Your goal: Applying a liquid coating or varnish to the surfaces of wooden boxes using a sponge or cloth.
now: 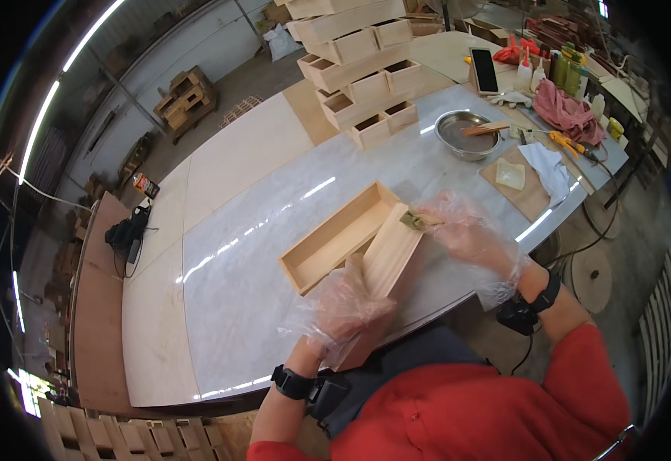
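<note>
Left hand (343,303): gloved, clasps near end of lid (391,250).
Right hand (466,230): pinches brass hinge (412,221) at far end.
Lid axis: runs left hand to right.
Box (335,238): just beside, leftward.

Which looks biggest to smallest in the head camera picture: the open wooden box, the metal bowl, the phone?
1. Open wooden box, clearly largest.
2. Metal bowl.
3. Phone, smallest.
The bowl and phone lie farther from the camera, so they may look smaller than they really are.
</note>
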{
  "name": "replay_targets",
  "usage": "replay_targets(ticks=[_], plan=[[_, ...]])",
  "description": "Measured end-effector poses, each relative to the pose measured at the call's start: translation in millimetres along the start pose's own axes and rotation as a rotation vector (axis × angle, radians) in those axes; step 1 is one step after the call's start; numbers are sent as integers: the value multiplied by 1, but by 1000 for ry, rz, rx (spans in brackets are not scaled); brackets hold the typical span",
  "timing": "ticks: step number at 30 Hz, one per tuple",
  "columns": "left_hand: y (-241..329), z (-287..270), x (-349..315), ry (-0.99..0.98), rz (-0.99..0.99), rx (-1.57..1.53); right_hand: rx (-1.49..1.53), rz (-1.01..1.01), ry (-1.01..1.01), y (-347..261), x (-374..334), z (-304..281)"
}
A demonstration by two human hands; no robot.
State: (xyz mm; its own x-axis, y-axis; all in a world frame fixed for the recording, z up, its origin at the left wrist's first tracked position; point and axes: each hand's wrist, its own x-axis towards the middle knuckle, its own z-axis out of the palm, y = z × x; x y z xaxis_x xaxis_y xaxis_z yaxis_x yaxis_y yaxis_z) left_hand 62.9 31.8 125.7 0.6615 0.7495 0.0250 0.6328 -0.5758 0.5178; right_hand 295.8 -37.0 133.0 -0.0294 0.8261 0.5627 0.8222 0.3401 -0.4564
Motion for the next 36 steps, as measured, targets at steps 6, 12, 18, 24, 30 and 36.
replay_targets(ticks=[6, 12, 18, 24, 30, 36], plan=[[-6, -11, -3, -212, -89, 172, -50, -109, 61, 51, -24, 39], [-78, -9, -90, 68, 51, -197, -261, 41, -95, 40, -24, 32], [-87, 55, -123, 324, -212, -981, -297, -321, -320, -26, -5, 66], [-112, 67, -122, 359, -123, -628, -49, -506, -209, -71, 3, 93], [-105, 67, -121, 337, -155, -591, -412, -181, -123, 26, 11, 83], [-115, 73, -118, 429, -64, -673, -95, -408, -485, -84, 8, 98]])
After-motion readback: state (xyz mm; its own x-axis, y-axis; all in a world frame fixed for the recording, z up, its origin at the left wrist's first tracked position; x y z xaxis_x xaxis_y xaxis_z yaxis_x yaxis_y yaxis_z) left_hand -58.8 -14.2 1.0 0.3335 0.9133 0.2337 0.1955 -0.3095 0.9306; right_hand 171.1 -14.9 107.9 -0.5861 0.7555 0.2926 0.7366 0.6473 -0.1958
